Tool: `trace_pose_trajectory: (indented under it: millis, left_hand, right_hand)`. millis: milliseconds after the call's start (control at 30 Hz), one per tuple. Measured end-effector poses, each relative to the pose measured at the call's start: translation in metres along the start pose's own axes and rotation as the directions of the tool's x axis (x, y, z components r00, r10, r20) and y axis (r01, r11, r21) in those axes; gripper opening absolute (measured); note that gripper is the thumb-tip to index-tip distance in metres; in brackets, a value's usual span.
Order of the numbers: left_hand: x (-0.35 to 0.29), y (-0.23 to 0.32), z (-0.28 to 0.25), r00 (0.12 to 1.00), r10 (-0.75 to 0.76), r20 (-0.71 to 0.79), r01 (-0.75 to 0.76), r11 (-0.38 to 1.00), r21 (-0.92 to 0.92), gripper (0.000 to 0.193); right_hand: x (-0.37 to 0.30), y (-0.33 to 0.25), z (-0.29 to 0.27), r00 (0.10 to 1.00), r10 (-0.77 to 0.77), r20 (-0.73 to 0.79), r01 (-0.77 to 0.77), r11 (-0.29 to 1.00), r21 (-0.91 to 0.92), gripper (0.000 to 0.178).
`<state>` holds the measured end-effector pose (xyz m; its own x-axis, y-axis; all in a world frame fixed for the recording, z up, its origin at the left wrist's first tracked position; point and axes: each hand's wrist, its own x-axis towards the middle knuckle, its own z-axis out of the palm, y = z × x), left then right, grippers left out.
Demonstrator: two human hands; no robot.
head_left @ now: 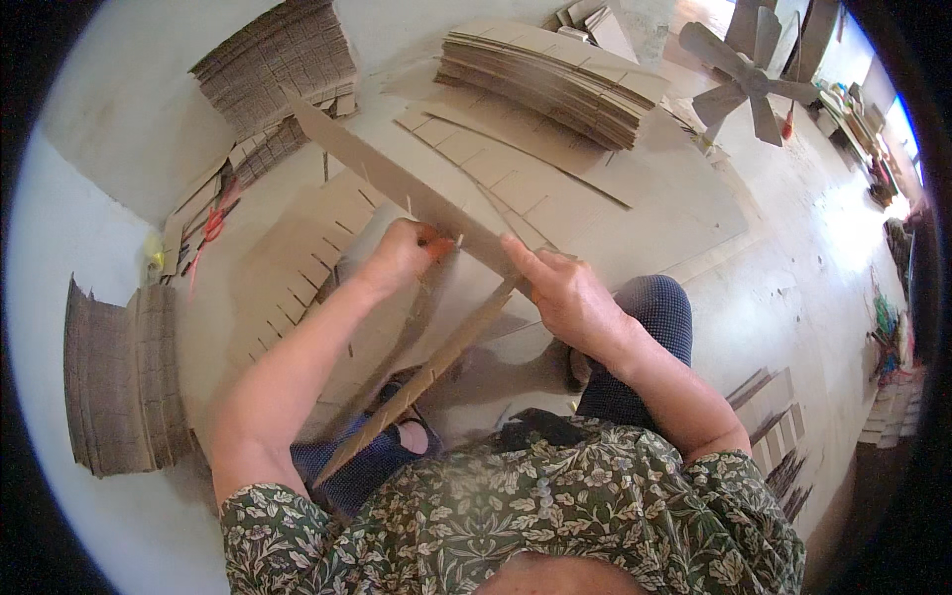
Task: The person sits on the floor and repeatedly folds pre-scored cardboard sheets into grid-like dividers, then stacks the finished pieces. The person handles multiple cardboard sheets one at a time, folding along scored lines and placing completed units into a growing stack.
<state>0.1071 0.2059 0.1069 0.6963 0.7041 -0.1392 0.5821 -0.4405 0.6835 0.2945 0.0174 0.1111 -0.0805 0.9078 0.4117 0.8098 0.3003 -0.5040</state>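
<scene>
A long slotted cardboard strip (397, 185) slants across the middle, standing on edge in front of me. My left hand (397, 258) is closed at its near side, fingertips pinched by a slot; an orange patch shows at those fingertips. My right hand (570, 293) is wrapped round the strip's right end, with the index finger along its upper edge. A second slotted cardboard strip (421, 382) runs from beside the right hand down toward my left knee, crossing the first at an angle. Whether their slots are engaged is hidden.
Slotted cardboard sheets (288, 248) lie left on the floor. A tall stack of cardboard strips (545, 74) is at the back. Bundled cardboard stacks (278, 64) stand by the wall, near red-handled scissors (213, 226). A fan (754, 84) stands far right.
</scene>
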Motion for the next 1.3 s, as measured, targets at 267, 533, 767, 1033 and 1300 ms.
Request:
trace_pose_trajectory:
  millis: [267,533,767,1033,1300]
  left_hand:
    - [-0.024,0.041,0.006,0.984,0.135,-0.115,-0.129,0.990,0.059,0.030]
    - [-0.009,-0.122,-0.031,0.840,0.179,-0.511,0.315,0.607,0.730,0.044]
    - [-0.006,-0.198,-0.104,0.815,-0.214,-0.538,0.478,0.772,0.418,0.033]
    - [-0.010,-0.200,-0.156,0.857,-0.145,-0.494,0.350,0.868,0.353,0.026]
    - [0.006,-0.059,-0.070,0.933,-0.326,-0.152,0.265,0.909,-0.321,0.027]
  right_hand:
    - [-0.009,0.013,-0.005,0.992,0.097,0.078,-0.100,0.995,0.026,0.062]
    - [0.005,0.014,-0.011,0.921,0.287,0.265,-0.252,0.955,-0.156,0.063]
    - [-0.001,0.020,-0.006,0.961,0.215,0.173,-0.216,0.976,-0.018,0.060]
    - [-0.013,0.028,0.002,0.996,0.035,0.078,-0.043,0.995,0.094,0.061]
    - [-0.012,0.015,0.001,0.988,-0.131,-0.078,0.141,0.981,0.134,0.057]
